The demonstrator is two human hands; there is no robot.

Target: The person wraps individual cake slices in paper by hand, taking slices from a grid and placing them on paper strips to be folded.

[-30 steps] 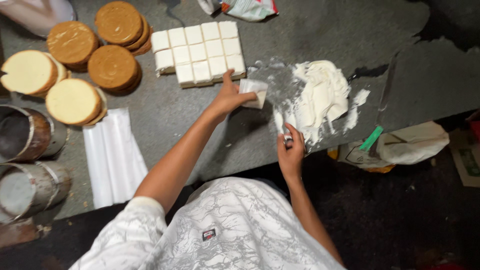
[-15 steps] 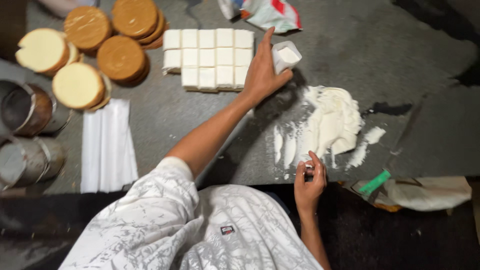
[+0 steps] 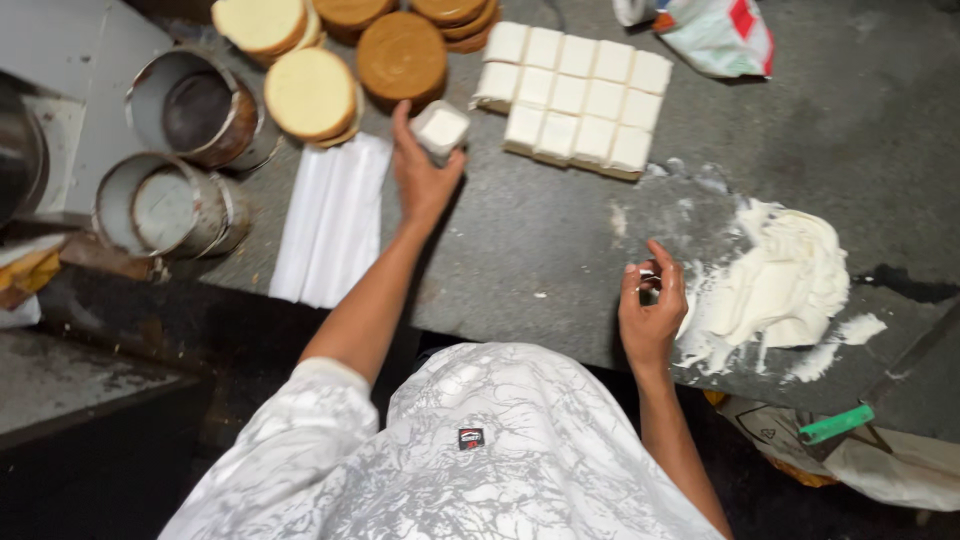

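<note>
**Cake square lifted beside the grid**

Head view: the left hand (image 3: 422, 175) grips a white cake square (image 3: 441, 128), at nine o'clock of the block of squares (image 3: 577, 95). The right hand (image 3: 652, 312), fingers curled round something small, sits near the counter's front edge, the cream pile (image 3: 785, 280) at three o'clock. Bare counter (image 3: 540, 240) lies between.

A small blade or scraper in the right hand (image 3: 652, 312) is mostly hidden by curled fingers and too small to identify. The left hand (image 3: 424, 172) covers part of the white block (image 3: 441, 128). Round sponge cakes (image 3: 300, 20) and a plastic packet (image 3: 712, 30) are cut off at the top edge.
</note>
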